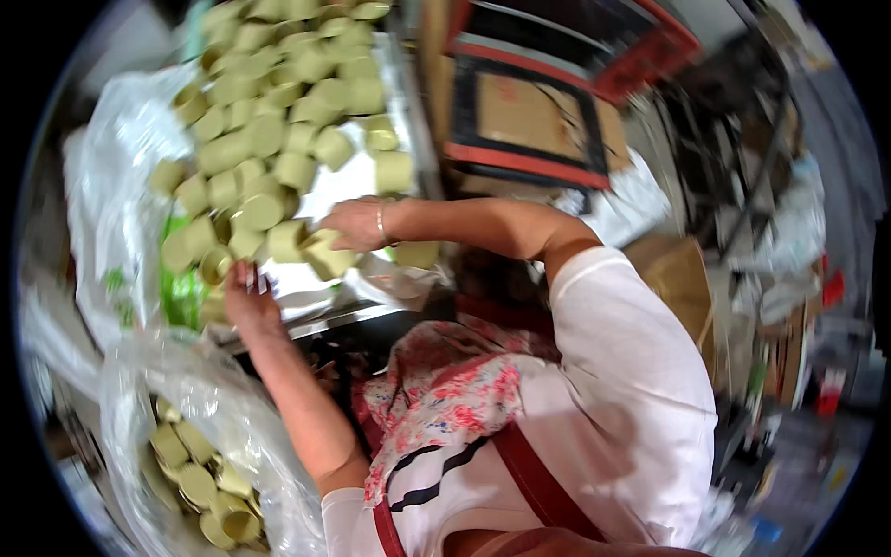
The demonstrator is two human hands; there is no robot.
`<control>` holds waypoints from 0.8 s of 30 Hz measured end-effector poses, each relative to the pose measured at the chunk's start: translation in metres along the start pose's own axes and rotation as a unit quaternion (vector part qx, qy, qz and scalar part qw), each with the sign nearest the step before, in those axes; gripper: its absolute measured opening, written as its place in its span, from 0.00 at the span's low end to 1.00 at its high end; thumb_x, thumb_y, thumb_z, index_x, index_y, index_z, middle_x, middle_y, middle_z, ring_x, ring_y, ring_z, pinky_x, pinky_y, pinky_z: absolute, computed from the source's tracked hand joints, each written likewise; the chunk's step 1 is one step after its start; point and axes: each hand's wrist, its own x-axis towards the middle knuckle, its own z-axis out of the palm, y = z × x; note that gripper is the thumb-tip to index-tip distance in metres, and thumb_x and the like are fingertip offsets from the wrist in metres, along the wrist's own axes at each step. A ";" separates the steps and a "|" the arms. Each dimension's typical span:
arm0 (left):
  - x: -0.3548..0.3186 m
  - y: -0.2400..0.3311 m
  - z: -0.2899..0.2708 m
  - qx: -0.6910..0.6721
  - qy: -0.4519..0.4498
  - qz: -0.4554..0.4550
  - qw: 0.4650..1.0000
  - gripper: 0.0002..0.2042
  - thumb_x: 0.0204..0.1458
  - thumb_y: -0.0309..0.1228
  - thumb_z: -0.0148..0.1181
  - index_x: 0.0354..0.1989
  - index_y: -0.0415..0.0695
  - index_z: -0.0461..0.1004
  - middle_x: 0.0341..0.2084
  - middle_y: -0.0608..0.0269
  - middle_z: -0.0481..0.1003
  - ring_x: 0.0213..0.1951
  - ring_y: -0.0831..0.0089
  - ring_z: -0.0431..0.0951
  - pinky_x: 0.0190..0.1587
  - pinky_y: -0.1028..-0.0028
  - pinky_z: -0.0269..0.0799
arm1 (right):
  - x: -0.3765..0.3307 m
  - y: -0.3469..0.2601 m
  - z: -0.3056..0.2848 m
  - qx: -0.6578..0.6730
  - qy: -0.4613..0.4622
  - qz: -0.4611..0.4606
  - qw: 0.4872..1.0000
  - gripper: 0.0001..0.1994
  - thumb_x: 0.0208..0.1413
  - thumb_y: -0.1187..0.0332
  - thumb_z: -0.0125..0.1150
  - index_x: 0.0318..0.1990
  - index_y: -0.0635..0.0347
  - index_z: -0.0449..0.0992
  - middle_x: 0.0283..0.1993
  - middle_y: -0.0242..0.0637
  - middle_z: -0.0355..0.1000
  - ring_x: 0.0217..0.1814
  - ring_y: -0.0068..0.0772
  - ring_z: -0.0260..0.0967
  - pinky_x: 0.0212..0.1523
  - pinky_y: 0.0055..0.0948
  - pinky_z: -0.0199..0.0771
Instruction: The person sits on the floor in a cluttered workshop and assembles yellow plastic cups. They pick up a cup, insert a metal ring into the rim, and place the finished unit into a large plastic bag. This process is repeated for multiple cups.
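Many pale yellow-green cup-shaped pieces [264,135] lie heaped on a metal-edged work table [339,316] lined with white sheeting. At the near right of the heap, my right hand [357,225] has its fingers and thumb closed at the edge of a tilted cup-shaped piece [329,256]. My left hand [251,295] is at the near left edge of the table, just beside another piece [216,265] whose hollow opening shows. The left fingers are blurred, and whether anything is in them is unclear.
A clear plastic bag [200,385] with more such pieces [197,485] stands at the lower left. White plastic with green print [135,176] drapes the table's left side. A red-and-black framed machine [529,121] stands beyond my right arm; a brown carton [673,278] is to the right.
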 end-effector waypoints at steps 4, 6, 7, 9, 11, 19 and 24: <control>0.016 0.001 -0.015 0.041 -0.032 -0.019 0.998 0.11 0.49 0.38 0.51 0.38 0.47 0.66 0.35 0.69 0.68 0.38 0.71 0.67 0.37 0.72 0.60 | -0.131 -0.026 -0.053 -0.018 0.340 -0.095 0.935 0.08 0.42 0.72 0.52 0.33 0.54 0.72 0.32 0.36 0.67 0.38 0.38 0.67 0.35 0.33 0.69; 0.009 0.001 -0.010 0.057 -0.031 -0.028 0.998 0.12 0.47 0.38 0.53 0.37 0.47 0.65 0.34 0.69 0.68 0.38 0.71 0.68 0.38 0.71 0.60 | -0.207 -0.005 -0.053 -0.027 0.474 -0.071 0.877 0.06 0.41 0.73 0.55 0.31 0.56 0.72 0.31 0.36 0.69 0.34 0.36 0.69 0.33 0.30 0.70; 0.013 -0.002 -0.009 0.061 -0.022 -0.039 0.997 0.12 0.47 0.38 0.54 0.37 0.48 0.65 0.33 0.69 0.69 0.39 0.71 0.68 0.38 0.70 0.60 | -0.256 0.010 -0.047 -0.054 0.500 -0.024 0.864 0.07 0.43 0.73 0.57 0.33 0.58 0.72 0.33 0.37 0.70 0.37 0.34 0.69 0.35 0.28 0.71; 0.008 -0.002 -0.010 0.083 -0.016 -0.045 0.995 0.11 0.47 0.37 0.54 0.36 0.48 0.65 0.32 0.70 0.69 0.39 0.71 0.69 0.37 0.70 0.60 | -0.355 0.009 -0.062 -0.131 0.513 0.139 0.837 0.05 0.47 0.74 0.60 0.33 0.61 0.75 0.30 0.35 0.72 0.33 0.27 0.69 0.35 0.23 0.71; 0.020 -0.008 -0.011 0.103 -0.029 -0.061 0.992 0.10 0.47 0.36 0.54 0.36 0.48 0.65 0.33 0.70 0.69 0.38 0.71 0.69 0.36 0.70 0.61 | -0.447 0.022 -0.048 -0.046 0.592 0.354 0.722 0.05 0.47 0.71 0.61 0.30 0.63 0.76 0.28 0.34 0.72 0.31 0.23 0.68 0.33 0.20 0.68; 0.058 -0.044 -0.037 0.269 -0.022 -0.046 0.962 0.12 0.48 0.38 0.51 0.37 0.44 0.64 0.33 0.67 0.66 0.36 0.70 0.67 0.36 0.71 0.62 | -0.665 0.094 0.124 0.060 0.450 0.696 0.556 0.12 0.46 0.61 0.60 0.34 0.59 0.76 0.32 0.44 0.74 0.35 0.38 0.71 0.38 0.31 0.69; 0.004 -0.052 -0.023 0.322 0.051 0.022 0.945 0.13 0.48 0.37 0.51 0.38 0.42 0.65 0.32 0.67 0.66 0.35 0.73 0.66 0.34 0.73 0.61 | -0.644 0.110 0.188 0.112 0.326 0.767 0.541 0.09 0.46 0.64 0.59 0.34 0.57 0.76 0.34 0.46 0.73 0.36 0.47 0.70 0.39 0.36 0.69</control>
